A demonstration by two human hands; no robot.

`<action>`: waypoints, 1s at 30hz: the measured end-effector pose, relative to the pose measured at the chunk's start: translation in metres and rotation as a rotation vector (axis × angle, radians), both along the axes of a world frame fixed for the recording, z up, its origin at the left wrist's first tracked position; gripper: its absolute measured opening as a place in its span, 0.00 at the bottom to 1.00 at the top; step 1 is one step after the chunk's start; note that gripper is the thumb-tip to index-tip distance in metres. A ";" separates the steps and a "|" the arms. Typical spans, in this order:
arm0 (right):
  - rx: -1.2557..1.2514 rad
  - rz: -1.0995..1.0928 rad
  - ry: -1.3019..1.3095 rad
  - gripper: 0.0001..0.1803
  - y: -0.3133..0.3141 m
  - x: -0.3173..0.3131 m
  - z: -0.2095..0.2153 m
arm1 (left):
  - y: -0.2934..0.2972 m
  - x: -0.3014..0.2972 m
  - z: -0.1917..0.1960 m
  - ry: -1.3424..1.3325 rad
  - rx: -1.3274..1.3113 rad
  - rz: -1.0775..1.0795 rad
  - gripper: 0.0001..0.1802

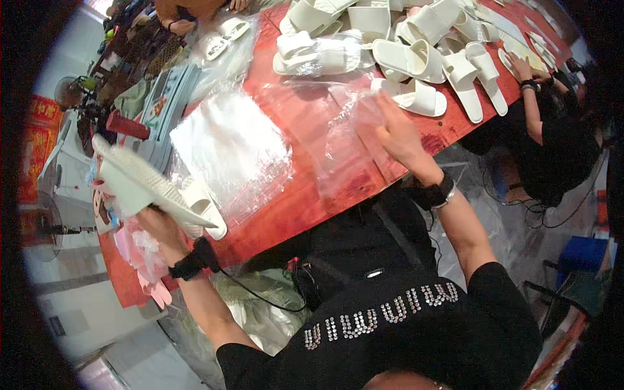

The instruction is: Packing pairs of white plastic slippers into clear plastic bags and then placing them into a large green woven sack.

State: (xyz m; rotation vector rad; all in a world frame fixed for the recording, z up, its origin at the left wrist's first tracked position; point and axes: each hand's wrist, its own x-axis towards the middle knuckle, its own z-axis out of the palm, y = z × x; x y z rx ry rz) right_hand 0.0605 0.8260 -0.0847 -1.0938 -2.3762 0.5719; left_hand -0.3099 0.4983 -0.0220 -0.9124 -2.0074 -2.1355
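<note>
My left hand (159, 227) is closed around a white slide slipper (140, 175), lifted at the left of the table with its sole tilted up. Just behind it, a second white slipper (205, 207) shows partly at the table's edge. My right hand (404, 138) has its fingers stretched out and the thumb apart, above the front edge of the table. Beside it a clear plastic bag (335, 140) lies spread on the red surface; whether my fingers touch it, I cannot tell. The nearest slipper (416, 97) sits right by my right fingertips.
The red table (292, 218) carries a heap of white slippers (370, 23) at the back and a stack of clear bags (231, 146). A grey-blue appliance (162, 117) stands left, near pink slippers (140, 244). One person (552, 136) works at right; another (195, 13) sits across.
</note>
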 end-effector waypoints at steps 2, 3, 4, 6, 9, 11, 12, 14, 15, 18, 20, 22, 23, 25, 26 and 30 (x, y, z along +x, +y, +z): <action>-0.041 0.276 0.205 0.31 -0.001 -0.018 -0.017 | 0.011 0.045 -0.003 -0.095 -0.049 -0.132 0.19; -0.181 0.315 0.171 0.30 -0.012 -0.032 -0.012 | 0.043 0.031 0.002 -0.135 -0.071 -0.167 0.18; -0.181 0.314 0.163 0.30 -0.010 -0.033 -0.015 | 0.058 0.073 -0.008 -0.190 -0.091 -0.246 0.18; -0.118 0.445 0.225 0.30 -0.016 -0.047 -0.017 | 0.102 0.119 -0.016 -0.291 -0.130 -0.349 0.18; -0.237 0.457 0.186 0.31 -0.013 -0.043 -0.006 | 0.098 0.201 -0.026 -0.433 -0.174 -0.558 0.17; -0.237 0.541 0.209 0.37 -0.010 -0.026 0.007 | 0.109 0.211 -0.023 -0.530 -0.198 -0.709 0.17; -0.278 0.521 0.193 0.39 -0.007 -0.020 0.007 | 0.132 0.223 -0.028 -0.580 -0.212 -0.791 0.16; -0.552 0.564 0.368 0.40 -0.006 -0.016 0.014 | 0.116 0.218 -0.022 -0.673 -0.241 -0.947 0.16; -0.583 0.581 0.256 0.40 -0.007 -0.010 0.025 | 0.117 0.205 -0.058 -0.807 -0.134 -0.983 0.17; -0.501 0.695 0.303 0.39 -0.004 -0.006 0.021 | 0.122 0.199 -0.069 -0.429 -0.386 -0.806 0.17; -0.412 0.661 0.204 0.40 -0.014 -0.006 0.030 | 0.121 0.198 -0.069 -0.775 -0.290 -0.677 0.15; -0.025 0.626 -0.048 0.40 -0.024 -0.010 0.025 | 0.118 0.187 -0.081 -0.442 -0.411 -0.534 0.14; 0.082 0.643 -0.050 0.38 -0.034 -0.013 0.021 | 0.117 0.185 -0.084 -0.277 -0.433 -0.503 0.14; 0.088 0.694 -0.039 0.38 -0.047 -0.015 0.020 | 0.118 0.184 -0.088 -0.154 -0.435 -0.449 0.16; 0.094 0.735 -0.029 0.38 -0.052 -0.016 0.019 | 0.119 0.185 -0.088 -0.030 -0.439 -0.403 0.17; 0.020 0.924 -0.042 0.42 -0.069 -0.016 0.019 | 0.119 0.191 -0.089 0.307 -0.525 -0.315 0.20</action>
